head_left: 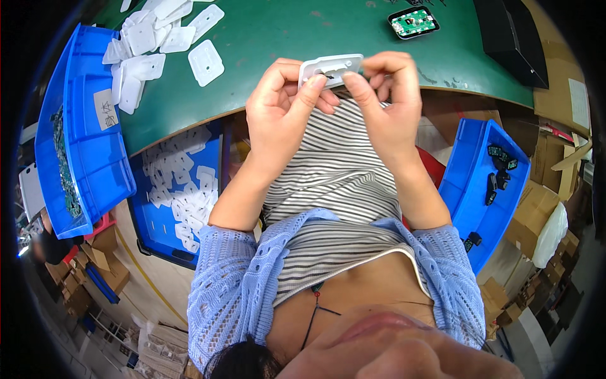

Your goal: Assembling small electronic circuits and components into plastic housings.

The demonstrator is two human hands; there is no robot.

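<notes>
The left hand (278, 107) was clamped on a white, rounded rectangular plastic shell (327, 65), held above the near edge of the green tabletop (265, 54). The right hand (392, 95) pinched the shell's other end. Flat white plastic plates (206, 63) lay on the tabletop's left part, a black-cased green circuit board (413, 23) on its right part. A blue plastic bin (475, 211) stood below its right side.
</notes>
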